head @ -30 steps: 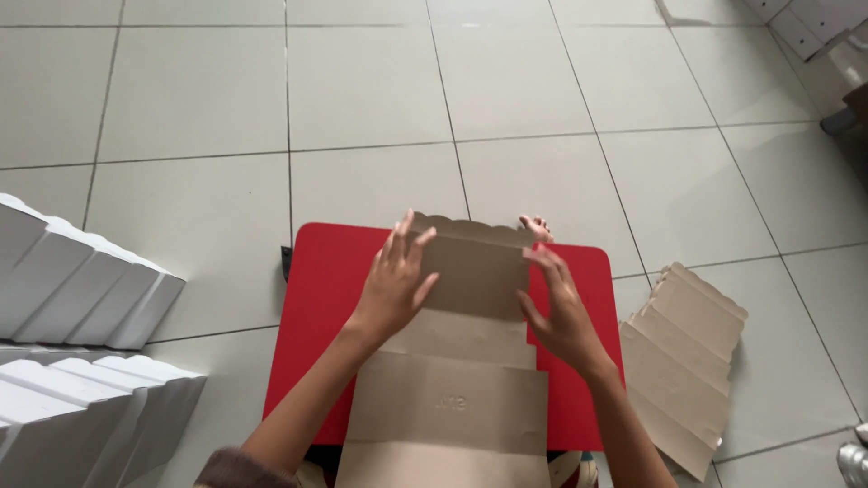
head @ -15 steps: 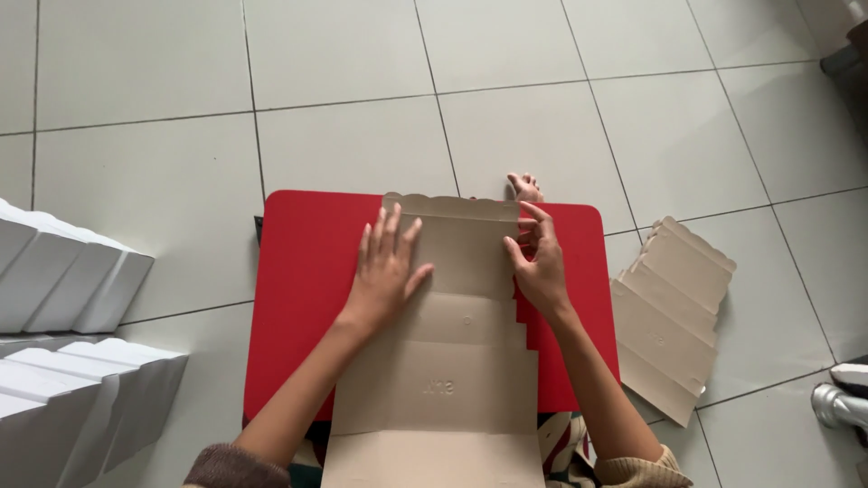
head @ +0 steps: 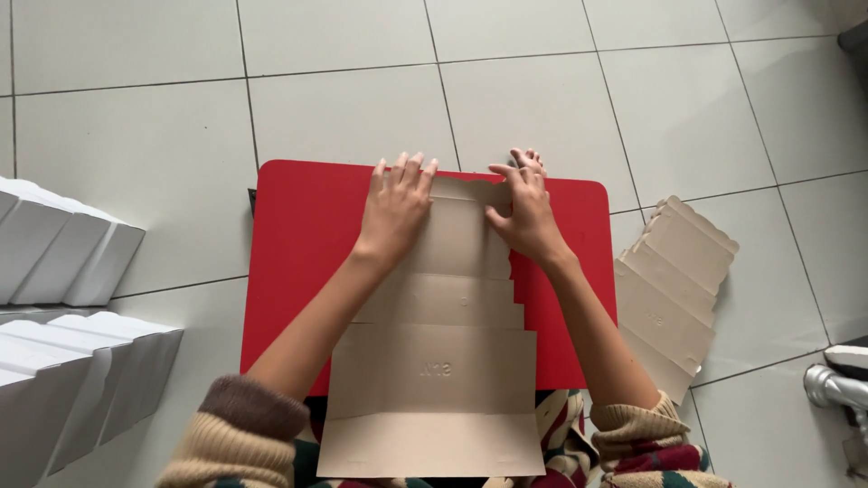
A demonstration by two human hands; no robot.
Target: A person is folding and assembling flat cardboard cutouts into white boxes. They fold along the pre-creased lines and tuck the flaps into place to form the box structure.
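Observation:
A flat brown cardboard box blank point(head: 438, 361) lies lengthwise on a small red table point(head: 298, 244), its near end hanging over my lap. My left hand point(head: 396, 210) rests flat, palm down, on the blank's far left part with fingers together. My right hand point(head: 524, 215) presses on the far right part, fingers on the far flap's edge. Toes of a foot point(head: 529, 158) show just beyond the table's far edge.
A stack of flat brown blanks point(head: 674, 289) lies on the tiled floor right of the table. Folded white boxes point(head: 63, 253) stand in rows at the left, more of them point(head: 81, 380) nearer me. A grey metal object point(head: 836, 384) sits at the right edge.
The far flap that stood raised a second ago is now pressed down flat on the table. Both hands moved forward and down onto it.

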